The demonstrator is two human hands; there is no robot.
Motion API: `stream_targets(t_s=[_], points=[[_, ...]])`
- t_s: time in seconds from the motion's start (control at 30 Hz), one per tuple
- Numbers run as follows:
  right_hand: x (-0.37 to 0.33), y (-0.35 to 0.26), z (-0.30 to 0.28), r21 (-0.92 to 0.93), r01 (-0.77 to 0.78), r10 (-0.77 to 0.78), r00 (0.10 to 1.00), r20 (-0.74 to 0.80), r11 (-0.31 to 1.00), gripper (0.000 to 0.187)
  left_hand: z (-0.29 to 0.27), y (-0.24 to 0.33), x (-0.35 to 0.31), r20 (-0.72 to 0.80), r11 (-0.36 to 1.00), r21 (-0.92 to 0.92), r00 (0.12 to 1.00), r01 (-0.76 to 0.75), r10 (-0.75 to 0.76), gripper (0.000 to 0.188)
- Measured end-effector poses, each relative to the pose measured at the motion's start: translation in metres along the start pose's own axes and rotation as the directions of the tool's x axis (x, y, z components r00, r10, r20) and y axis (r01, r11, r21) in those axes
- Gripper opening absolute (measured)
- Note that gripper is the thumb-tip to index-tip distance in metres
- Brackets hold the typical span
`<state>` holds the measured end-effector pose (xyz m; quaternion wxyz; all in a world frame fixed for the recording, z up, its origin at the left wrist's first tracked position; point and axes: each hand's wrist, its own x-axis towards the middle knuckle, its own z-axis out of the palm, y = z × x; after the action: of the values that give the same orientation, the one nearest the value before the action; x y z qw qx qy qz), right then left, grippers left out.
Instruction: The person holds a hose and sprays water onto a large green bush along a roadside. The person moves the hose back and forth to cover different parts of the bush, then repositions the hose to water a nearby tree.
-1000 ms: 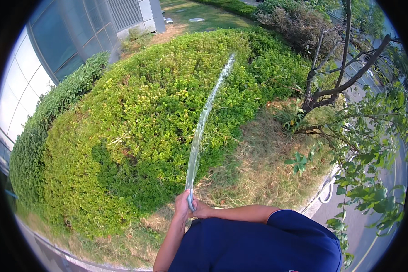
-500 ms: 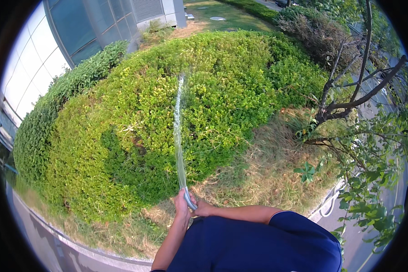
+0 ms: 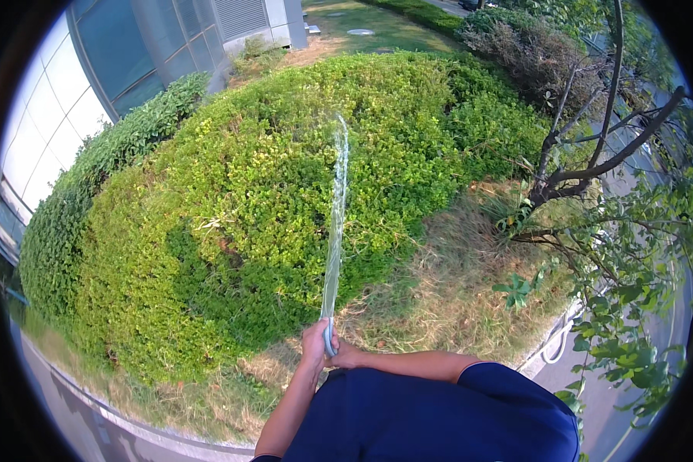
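A pale grey hose (image 3: 329, 337) points away from me, its open end up and forward. My left hand (image 3: 313, 342) is wrapped round it close to the mouth. Just behind and to the right, my right hand (image 3: 346, 356) closes on the hose lower down, against my navy shirt; its fingers are partly hidden. From the mouth a clear stream of water (image 3: 336, 223) shoots forward in an arc over the low hedge (image 3: 269, 185), which has yellow-green leaves. The far end of the stream breaks up above the leaves.
On the right stand a bare-branched small tree (image 3: 547, 189) and leafy twigs. Dry grass (image 3: 446, 285) lies between it and the hedge. A loop of pale hose (image 3: 558, 346) rests by the kerb at right. At the upper left is a glass-fronted building (image 3: 123, 50); pavement (image 3: 77, 416) curves along the lower left.
The hose end has swung to the right and now points straighter ahead. The water stream has shifted right with it across the hedge. Both hands keep their grip.
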<state>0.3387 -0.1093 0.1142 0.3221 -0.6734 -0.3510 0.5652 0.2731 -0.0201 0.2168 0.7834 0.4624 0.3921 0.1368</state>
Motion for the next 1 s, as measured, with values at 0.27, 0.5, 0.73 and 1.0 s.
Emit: stream_targets(t_s=[0.27, 0.5, 0.73, 1.0], points=[[0.010, 0.026, 0.003, 0.088, 0.057, -0.052, 0.997, -0.054, 0.995, 0.066, 0.017, 0.001, 0.005, 0.082, 0.999, 0.027, 0.996, 0.025, -0.027, 0.036], [0.004, 0.033, 0.000, 0.179, 0.130, -0.099, 0.980, -0.174, 0.975, 0.063, 0.029, 0.006, 0.009, 0.181, 0.990, 0.137, 0.983, 0.017, -0.042, 0.038], [-0.034, 0.001, -0.021, 0.155, 0.154, -0.116, 0.966, -0.232, 0.976, 0.064, 0.044, 0.006, 0.009, 0.226, 0.994, 0.105, 0.973, 0.029, -0.052, 0.044], [-0.034, 0.006, -0.024, 0.163, 0.155, -0.109, 0.959, -0.260, 0.974, 0.066, 0.047, 0.004, 0.016, 0.204, 0.987, 0.156, 0.976, 0.046, -0.078, 0.044]])
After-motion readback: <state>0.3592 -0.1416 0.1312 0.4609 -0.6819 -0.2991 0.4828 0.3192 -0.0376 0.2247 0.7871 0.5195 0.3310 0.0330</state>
